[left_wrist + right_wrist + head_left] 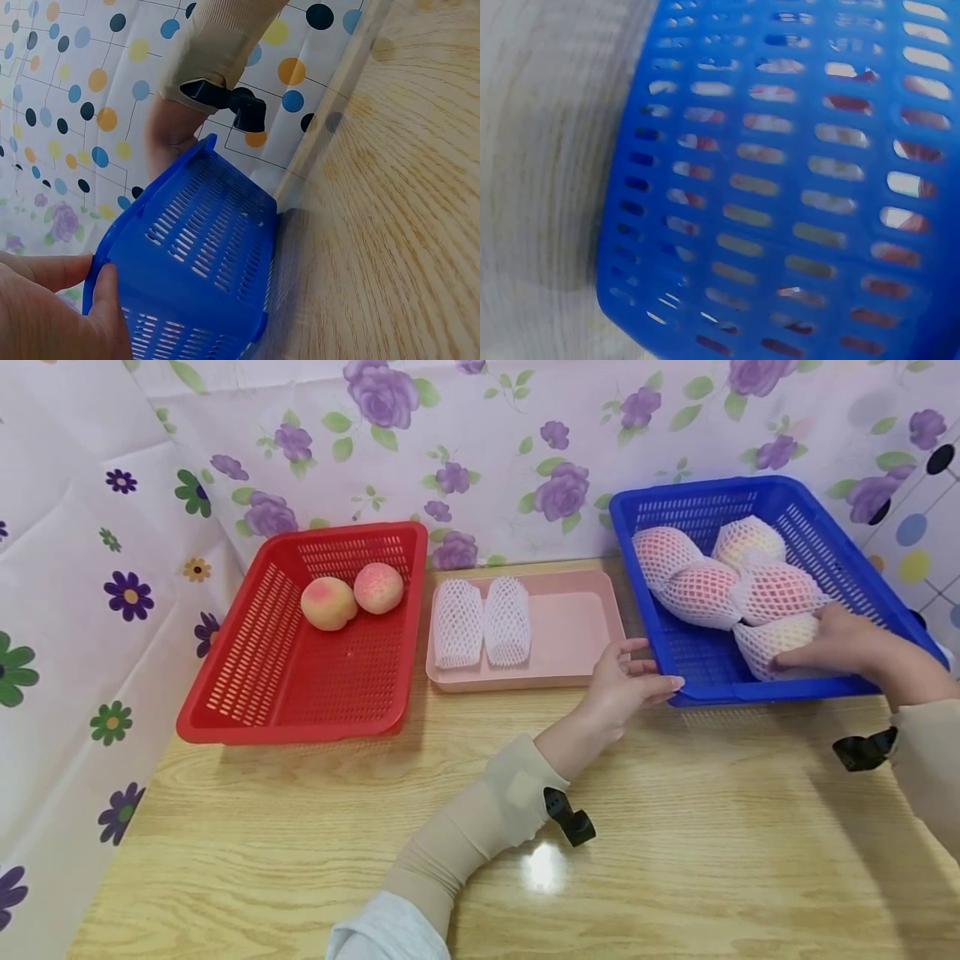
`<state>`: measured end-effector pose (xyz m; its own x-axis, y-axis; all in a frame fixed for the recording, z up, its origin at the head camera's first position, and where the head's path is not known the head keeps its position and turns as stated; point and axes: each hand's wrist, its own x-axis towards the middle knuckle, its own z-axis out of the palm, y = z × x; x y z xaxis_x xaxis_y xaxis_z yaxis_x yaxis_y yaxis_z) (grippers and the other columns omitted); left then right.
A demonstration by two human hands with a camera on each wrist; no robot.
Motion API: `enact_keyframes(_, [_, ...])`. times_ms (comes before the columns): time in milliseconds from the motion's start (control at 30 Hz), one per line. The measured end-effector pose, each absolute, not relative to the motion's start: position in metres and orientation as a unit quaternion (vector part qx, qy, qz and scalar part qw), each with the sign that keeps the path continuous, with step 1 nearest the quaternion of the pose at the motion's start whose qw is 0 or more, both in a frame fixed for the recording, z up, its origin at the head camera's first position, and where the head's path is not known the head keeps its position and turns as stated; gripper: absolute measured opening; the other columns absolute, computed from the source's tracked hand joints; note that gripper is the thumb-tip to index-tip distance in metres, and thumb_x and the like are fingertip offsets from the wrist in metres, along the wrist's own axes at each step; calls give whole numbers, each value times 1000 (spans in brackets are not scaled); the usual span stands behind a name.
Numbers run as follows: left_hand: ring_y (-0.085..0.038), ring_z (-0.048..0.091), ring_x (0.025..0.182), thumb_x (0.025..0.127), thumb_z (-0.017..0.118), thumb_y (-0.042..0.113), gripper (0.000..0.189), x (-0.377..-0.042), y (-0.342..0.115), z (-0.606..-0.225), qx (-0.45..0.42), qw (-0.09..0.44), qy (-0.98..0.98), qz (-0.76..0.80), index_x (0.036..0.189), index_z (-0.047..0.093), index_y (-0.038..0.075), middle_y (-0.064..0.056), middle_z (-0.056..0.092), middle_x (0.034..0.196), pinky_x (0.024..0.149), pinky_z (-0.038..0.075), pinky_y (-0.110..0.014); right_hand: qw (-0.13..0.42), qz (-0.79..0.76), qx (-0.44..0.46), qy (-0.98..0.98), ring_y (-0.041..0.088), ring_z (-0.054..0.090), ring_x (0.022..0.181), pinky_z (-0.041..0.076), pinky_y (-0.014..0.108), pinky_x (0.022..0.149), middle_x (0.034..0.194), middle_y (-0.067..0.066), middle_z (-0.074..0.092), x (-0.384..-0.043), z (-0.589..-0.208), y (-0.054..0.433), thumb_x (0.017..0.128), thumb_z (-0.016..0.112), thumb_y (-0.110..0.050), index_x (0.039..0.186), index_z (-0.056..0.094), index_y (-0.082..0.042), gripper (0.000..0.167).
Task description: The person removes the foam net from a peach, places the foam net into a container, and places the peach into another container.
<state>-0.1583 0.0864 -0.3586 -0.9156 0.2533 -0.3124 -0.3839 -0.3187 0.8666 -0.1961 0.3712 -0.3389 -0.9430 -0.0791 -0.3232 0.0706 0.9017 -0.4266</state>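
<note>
Foam-net-wrapped peaches (pixel 701 593), several of them, lie in the blue basket (pixel 705 681) at the right of the head view. My right hand (pixel 847 639) reaches over the basket's near right side and holds the nearest wrapped peach (pixel 772 643). My left hand (pixel 622 685) pinches the basket's near left corner, thumb and fingers on either side of the rim, as the left wrist view also shows. Through the slots of the basket wall (pixel 780 202), the right wrist view gives only bits of the contents; the right hand is hidden there.
A red basket (pixel 300 731) at the left holds two bare peaches (pixel 328 603). Between the baskets is a pink tray (pixel 573 627) with two white foam net sleeves (pixel 459 625). All stand on a wooden table (pixel 315 827) against flowered cloth (pixel 495 460).
</note>
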Motion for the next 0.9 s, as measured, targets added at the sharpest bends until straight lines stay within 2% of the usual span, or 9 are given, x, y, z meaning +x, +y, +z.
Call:
enact_keyframes(67, [-20, 61, 75, 73, 68, -21, 57, -158, 87, -359, -61, 197, 545, 812, 117, 51, 11, -4, 54, 87, 82, 57, -42, 164, -235, 0, 958, 47, 47, 95, 46, 52, 76, 111, 42, 44, -197, -339, 374, 82, 72, -33, 124, 29, 26, 85])
enact_keyframes(167, [-18, 60, 71, 73, 67, -21, 57, -158, 88, -360, -61, 200, 539, 816, 116, 50, 11, -4, 54, 87, 82, 57, -42, 148, -251, 0, 957, 33, 52, 83, 46, 34, 63, 104, 33, 53, -196, -339, 379, 82, 73, -31, 123, 38, 20, 74])
enact_keyframes(233, [-17, 59, 69, 73, 67, -21, 56, -158, 88, -360, -63, 203, 538, 816, 116, 50, 11, -4, 54, 86, 81, 57, -42, 148, -258, 7, 955, 33, 53, 83, 43, 28, 59, 105, 33, 53, -195, -339, 381, 83, 72, -31, 127, 36, 18, 76])
enact_keyframes(367, [-16, 58, 67, 73, 68, -21, 56, -158, 89, -360, -68, 202, 537, 816, 115, 51, 11, -4, 55, 85, 80, 57, -41, 167, -263, 29, 950, 49, 43, 102, 47, 44, 71, 123, 42, 36, -191, -337, 382, 87, 66, -39, 138, 18, 20, 91])
enact_keyframes(467, [-16, 59, 69, 73, 68, -21, 57, -157, 89, -360, -68, 204, 534, 818, 115, 50, 12, -4, 54, 86, 81, 57, -42, 168, -257, 36, 951, 55, 36, 109, 41, 63, 83, 127, 44, 30, -189, -335, 381, 88, 63, -42, 138, 14, 21, 94])
enact_keyframes(600, [-16, 59, 70, 73, 68, -21, 57, -157, 88, -360, -66, 209, 531, 818, 115, 50, 13, -4, 55, 87, 81, 57, -41, 150, -236, 47, 959, 56, 35, 108, 37, 70, 85, 125, 44, 30, -184, -329, 377, 87, 62, -47, 136, 18, 22, 95])
enact_keyframes(900, [-15, 58, 66, 72, 66, -23, 56, -161, 86, -363, -62, 204, 526, 824, 114, 51, 13, -3, 55, 84, 78, 58, -39, 133, -255, 31, 957, 58, 30, 108, 34, 74, 83, 130, 45, 21, -182, -320, 367, 89, 62, -43, 140, 5, 20, 99])
